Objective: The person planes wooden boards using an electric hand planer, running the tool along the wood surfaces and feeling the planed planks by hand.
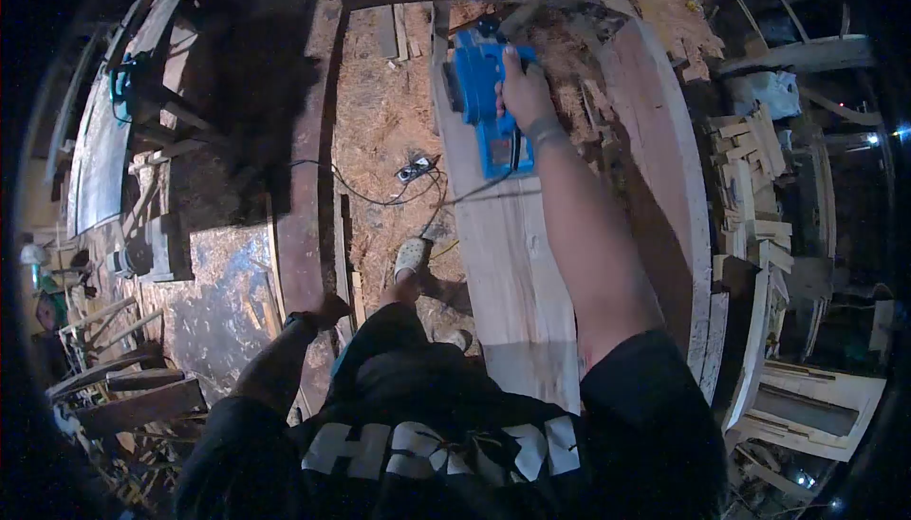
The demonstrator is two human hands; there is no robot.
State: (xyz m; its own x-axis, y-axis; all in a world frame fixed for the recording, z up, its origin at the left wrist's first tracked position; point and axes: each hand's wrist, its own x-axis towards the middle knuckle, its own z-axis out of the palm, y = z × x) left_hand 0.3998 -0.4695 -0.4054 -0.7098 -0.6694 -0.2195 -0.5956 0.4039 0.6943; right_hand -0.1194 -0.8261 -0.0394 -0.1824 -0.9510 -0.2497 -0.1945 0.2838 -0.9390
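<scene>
A blue power tool [486, 93] rests on a long pale wooden board [517, 264], near the board's far end. Wrapped round the tool's handle is my right hand [527, 93], with the arm stretched forward over the board. From the rear of the tool a dark cable runs left. My left hand [327, 312] is low on the left, at the edge of a long dark plank [308, 188]; its fingers are too dark to make out.
Wood shavings [380, 140] cover the floor between the planks, where a power socket [414, 171] lies with cable around it. My shoe [412, 256] stands beside the board. Stacked wood pieces [759, 169] line the right; a green tool [120, 93] is at upper left.
</scene>
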